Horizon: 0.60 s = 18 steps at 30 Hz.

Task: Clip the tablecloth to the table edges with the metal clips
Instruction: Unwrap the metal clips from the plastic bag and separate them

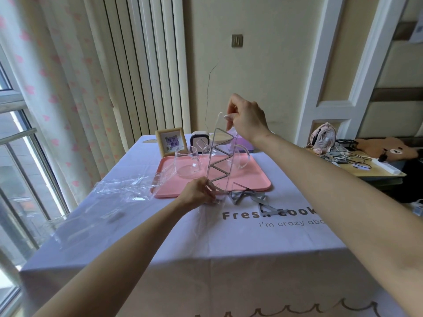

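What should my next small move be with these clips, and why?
Probably shake the remaining metal clips out: the right hand pinches the top of the clear packet, the left hand grips its bottom end, several clips sit stacked inside, and only a few loose clips lie on the tablecloth.

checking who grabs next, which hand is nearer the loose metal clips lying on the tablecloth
Left. The left hand pinches the bottom of the clear pack right beside the loose clips; the right hand holds the pack's top, raised well above them.
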Each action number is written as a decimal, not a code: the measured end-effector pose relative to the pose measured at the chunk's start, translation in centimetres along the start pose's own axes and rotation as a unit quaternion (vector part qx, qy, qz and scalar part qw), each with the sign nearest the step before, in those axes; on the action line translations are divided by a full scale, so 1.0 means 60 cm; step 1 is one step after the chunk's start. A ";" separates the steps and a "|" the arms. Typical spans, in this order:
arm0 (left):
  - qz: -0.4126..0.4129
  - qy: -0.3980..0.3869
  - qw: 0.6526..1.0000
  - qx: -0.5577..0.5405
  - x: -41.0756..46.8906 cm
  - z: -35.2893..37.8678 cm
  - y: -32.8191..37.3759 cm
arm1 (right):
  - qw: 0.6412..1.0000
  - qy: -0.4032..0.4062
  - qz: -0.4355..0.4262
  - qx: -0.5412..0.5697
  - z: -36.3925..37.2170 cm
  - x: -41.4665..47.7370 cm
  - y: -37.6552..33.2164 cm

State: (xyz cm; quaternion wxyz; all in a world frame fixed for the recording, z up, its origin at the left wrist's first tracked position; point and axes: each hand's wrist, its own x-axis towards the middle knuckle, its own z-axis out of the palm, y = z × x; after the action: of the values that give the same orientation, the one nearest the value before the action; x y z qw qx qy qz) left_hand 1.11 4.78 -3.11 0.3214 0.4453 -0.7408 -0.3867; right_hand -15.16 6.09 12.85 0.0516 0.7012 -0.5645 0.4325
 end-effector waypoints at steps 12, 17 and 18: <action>0.008 -0.004 0.997 -0.077 -0.004 0.007 -0.002 | 0.974 -0.057 0.030 0.216 0.004 0.007 0.002; 0.013 0.011 0.997 -0.081 -0.002 0.009 -0.008 | 0.906 -0.132 0.161 0.369 0.003 -0.006 0.020; 0.013 0.011 0.997 -0.081 -0.002 0.009 -0.008 | 0.908 -0.158 0.173 0.347 0.006 -0.011 0.028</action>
State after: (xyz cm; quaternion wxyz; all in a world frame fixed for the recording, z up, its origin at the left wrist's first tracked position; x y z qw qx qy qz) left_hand 0.90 4.92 -3.81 0.3701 0.4124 -0.7089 -0.4364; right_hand -16.37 5.77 11.46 -0.3605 0.6257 -0.4916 0.4867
